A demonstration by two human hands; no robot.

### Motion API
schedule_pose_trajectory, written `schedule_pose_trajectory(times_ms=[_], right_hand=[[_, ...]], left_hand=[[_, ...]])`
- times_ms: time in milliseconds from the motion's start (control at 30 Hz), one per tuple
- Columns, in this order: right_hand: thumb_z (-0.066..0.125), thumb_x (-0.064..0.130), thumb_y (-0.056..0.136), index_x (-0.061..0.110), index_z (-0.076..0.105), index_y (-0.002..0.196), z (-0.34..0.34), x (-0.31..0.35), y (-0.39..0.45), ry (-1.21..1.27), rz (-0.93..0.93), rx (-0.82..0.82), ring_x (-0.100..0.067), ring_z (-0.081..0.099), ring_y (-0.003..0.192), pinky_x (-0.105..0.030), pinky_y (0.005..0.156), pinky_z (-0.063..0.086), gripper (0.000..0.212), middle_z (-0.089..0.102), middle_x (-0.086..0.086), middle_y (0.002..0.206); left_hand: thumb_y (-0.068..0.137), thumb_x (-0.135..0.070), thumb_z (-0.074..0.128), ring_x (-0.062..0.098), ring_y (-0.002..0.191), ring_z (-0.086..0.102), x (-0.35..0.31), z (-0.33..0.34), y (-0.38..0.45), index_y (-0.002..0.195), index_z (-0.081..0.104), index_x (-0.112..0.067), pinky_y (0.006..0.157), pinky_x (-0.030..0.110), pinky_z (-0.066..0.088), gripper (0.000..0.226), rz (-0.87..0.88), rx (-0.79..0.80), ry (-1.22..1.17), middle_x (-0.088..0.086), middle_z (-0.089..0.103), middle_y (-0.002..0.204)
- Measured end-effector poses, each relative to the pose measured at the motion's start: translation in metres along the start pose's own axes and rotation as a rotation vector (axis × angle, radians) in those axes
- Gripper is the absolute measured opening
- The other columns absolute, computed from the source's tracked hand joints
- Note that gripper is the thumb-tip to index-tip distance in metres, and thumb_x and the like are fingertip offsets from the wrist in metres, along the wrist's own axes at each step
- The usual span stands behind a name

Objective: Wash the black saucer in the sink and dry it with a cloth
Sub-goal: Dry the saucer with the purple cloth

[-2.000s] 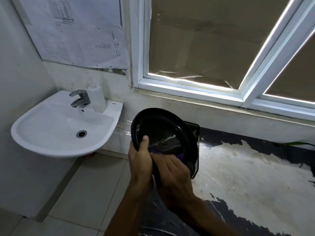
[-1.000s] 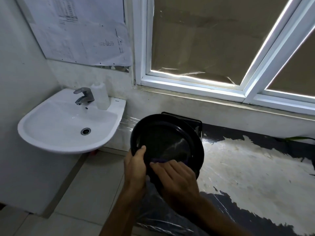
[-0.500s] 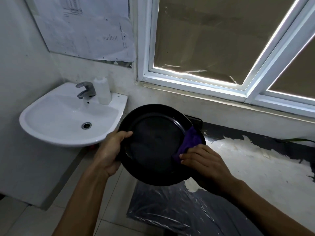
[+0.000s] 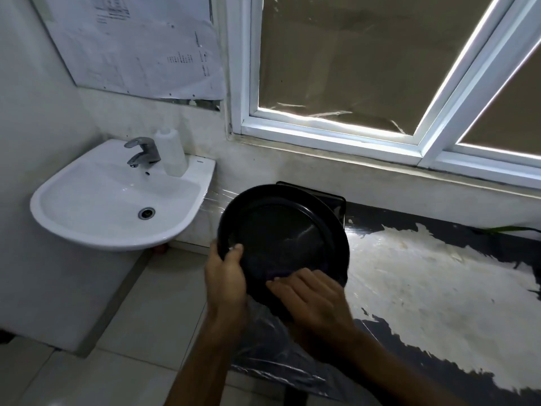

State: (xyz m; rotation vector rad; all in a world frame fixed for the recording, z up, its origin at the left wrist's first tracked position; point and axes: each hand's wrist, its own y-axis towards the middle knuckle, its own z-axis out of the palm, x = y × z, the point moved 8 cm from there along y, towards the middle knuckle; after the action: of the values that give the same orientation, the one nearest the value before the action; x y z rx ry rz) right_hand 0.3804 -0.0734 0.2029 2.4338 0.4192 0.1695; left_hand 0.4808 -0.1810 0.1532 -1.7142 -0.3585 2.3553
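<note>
Saucer: I hold the black saucer (image 4: 281, 230) tilted in the air, right of the sink (image 4: 87, 230), above the plastic-covered surface (image 4: 424, 273).
Left hand (image 4: 225, 276): fingers wrapped round the lower-left rim, thumb on the face.
Right hand (image 4: 313, 300): fingers flat, pressing the purple cloth (image 4: 275, 275), mostly hidden.
Change: half a second ago the cloth was at the right rim; now it is at the bottom.
Meaning: I judge washing done, drying well along.

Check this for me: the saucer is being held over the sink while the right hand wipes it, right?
Not quite. The head view shows the saucer held right of the sink, over the floor and counter edge. The right hand does wipe it.
</note>
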Motion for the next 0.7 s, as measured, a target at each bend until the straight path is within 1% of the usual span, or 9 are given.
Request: schedule_pose_trajectory(times_ms=[33,100,167,233,333,467,567,633,700], right_hand=[[0.069,0.013,0.088,0.008,0.074,0.094,-0.002,-0.009,-0.007,0.000,-0.038,0.023,-0.023,0.063,0.073,-0.034,0.061,0.047,0.010,0.072,-0.003,0.091],[0.073,0.009,0.083,0.008,0.074,0.095,-0.007,-0.031,-0.022,0.011,-0.080,0.063,-0.024,0.065,0.082,-0.032,0.070,0.048,0.012,0.073,-0.003,0.097],[0.069,0.005,0.083,0.007,0.073,0.096,-0.012,-0.045,-0.033,0.020,-0.143,0.093,-0.025,0.065,0.088,-0.033,0.075,0.048,0.014,0.073,-0.005,0.100],[0.060,0.005,0.088,0.008,0.071,0.099,-0.021,-0.053,-0.033,0.040,-0.206,0.106,-0.024,0.064,0.094,-0.035,0.079,0.048,0.016,0.073,-0.005,0.104],[0.048,0.007,0.094,0.007,0.073,0.096,-0.031,-0.060,-0.025,0.051,-0.279,0.138,-0.023,0.064,0.097,-0.035,0.083,0.047,0.025,0.073,-0.004,0.105],[0.050,0.008,0.094,0.005,0.075,0.093,-0.034,-0.067,-0.022,0.036,-0.363,0.204,-0.026,0.066,0.098,-0.039,0.084,0.049,0.025,0.073,-0.005,0.106],[0.040,0.013,0.102,0.006,0.075,0.093,-0.032,-0.070,-0.025,0.024,-0.439,0.250,-0.026,0.066,0.101,-0.037,0.089,0.047,0.037,0.072,-0.006,0.109],[0.048,0.009,0.099,0.005,0.074,0.089,-0.031,-0.068,-0.027,0.038,-0.498,0.262,-0.027,0.066,0.099,-0.036,0.089,0.048,0.028,0.072,-0.009,0.109],[0.054,0.005,0.097,0.005,0.073,0.086,-0.031,-0.066,-0.026,0.062,-0.555,0.264,-0.029,0.067,0.098,-0.037,0.089,0.049,0.022,0.072,-0.011,0.108]], left_hand=[[0.091,-0.010,0.053,0.027,0.102,0.066,-0.003,-0.005,0.004,0.107,0.064,-0.028,0.089,0.045,0.054,0.027,-0.010,0.004,-0.004,0.006,0.069,0.110],[0.096,-0.005,0.047,0.021,0.100,0.067,-0.009,-0.008,0.009,0.113,0.064,-0.027,0.082,0.037,0.056,0.032,-0.022,0.068,0.007,0.002,0.070,0.108],[0.095,0.000,0.045,0.019,0.094,0.069,-0.016,-0.007,0.012,0.109,0.066,-0.023,0.070,0.029,0.056,0.034,-0.016,0.156,0.030,0.001,0.073,0.102],[0.093,0.005,0.043,0.019,0.088,0.072,-0.017,-0.006,0.015,0.107,0.066,-0.019,0.064,0.026,0.057,0.036,-0.036,0.224,0.033,0.003,0.076,0.096],[0.090,0.009,0.041,0.021,0.086,0.072,-0.021,-0.009,0.019,0.112,0.065,-0.014,0.063,0.026,0.057,0.040,-0.046,0.310,0.038,0.007,0.075,0.097],[0.084,0.017,0.040,0.019,0.081,0.071,-0.033,-0.006,0.022,0.108,0.065,-0.014,0.064,0.026,0.058,0.046,0.010,0.446,0.136,0.005,0.075,0.091],[0.073,0.013,0.049,0.022,0.084,0.070,-0.040,-0.001,0.022,0.109,0.065,-0.010,0.068,0.026,0.057,0.046,0.034,0.569,0.197,0.007,0.074,0.091],[0.061,0.006,0.051,0.023,0.086,0.071,-0.038,0.000,0.021,0.109,0.067,-0.011,0.069,0.025,0.057,0.053,0.019,0.648,0.273,0.010,0.074,0.095],[0.058,0.004,0.050,0.022,0.085,0.072,-0.030,0.000,0.022,0.109,0.067,-0.010,0.066,0.024,0.056,0.056,-0.045,0.704,0.344,0.012,0.074,0.097]])
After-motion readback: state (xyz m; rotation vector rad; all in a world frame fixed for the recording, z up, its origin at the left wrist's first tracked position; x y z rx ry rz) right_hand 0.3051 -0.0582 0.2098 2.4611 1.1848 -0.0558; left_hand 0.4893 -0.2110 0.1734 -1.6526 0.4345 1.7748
